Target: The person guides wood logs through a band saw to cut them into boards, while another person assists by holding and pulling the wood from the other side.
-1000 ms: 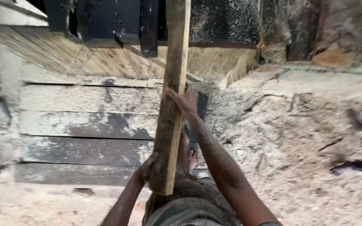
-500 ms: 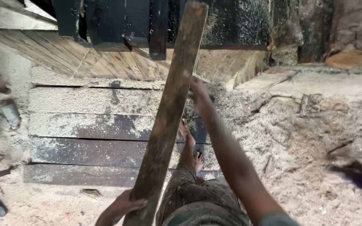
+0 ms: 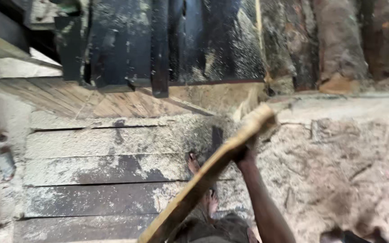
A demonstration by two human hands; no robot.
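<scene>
1. A long wooden plank (image 3: 203, 180), rough and dusted with sawdust, is held tilted, its upper end leaning to the right over the sawdust heap (image 3: 352, 171)
2. The right hand (image 3: 244, 153) is seen near the plank's upper end; its fingers are curled behind the wood and largely hidden, so whether they are pressed tight cannot be told
3. The left hand is not in view; the plank's lower end runs out of the bottom edge of the picture
4. Bare feet (image 3: 203, 184) are seen just below and to the left of the fingers, on dusty floor boards (image 3: 100, 166) directly under the plank
5. A dark machine frame (image 3: 158, 45) stands well above the fingers, beyond the boards
6. It is judged that the plank could slip: it appears to be gripped by one hand near one end only, the wood is dusty, and the feet lie beneath it; splinters are also a risk to bare skin
7. Against the earlier picture, the plank has been swung from nearly upright to a strong rightward lean, the top end has been brought lower, and the left hand, then seen at the lower end, has gone out of view
</scene>
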